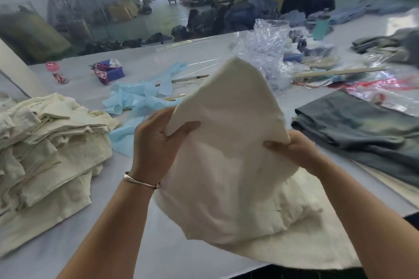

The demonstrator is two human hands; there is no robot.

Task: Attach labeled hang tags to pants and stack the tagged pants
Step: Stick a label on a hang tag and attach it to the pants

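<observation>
Fingers (pixel 181 129) of both hands pinch cream pants (pixel 226 154) — bunched, lifted, peak pointing away.

Matt cream cloth pants (pixel 229 161)

cream stack (pixel 45 154) cut off left, background blurred — indistinct

Pale grey tabletop (pixel 145 244). Crumpled light blue plastic strips (pixel 138 97) at centre. Purple box (pixel 110 71) and small pink-capped bottle (pixel 55 72) at far left. Heap of clear plastic wrap (pixel 269 52) at far right, beside a teal bottle (pixel 322 25).
</observation>
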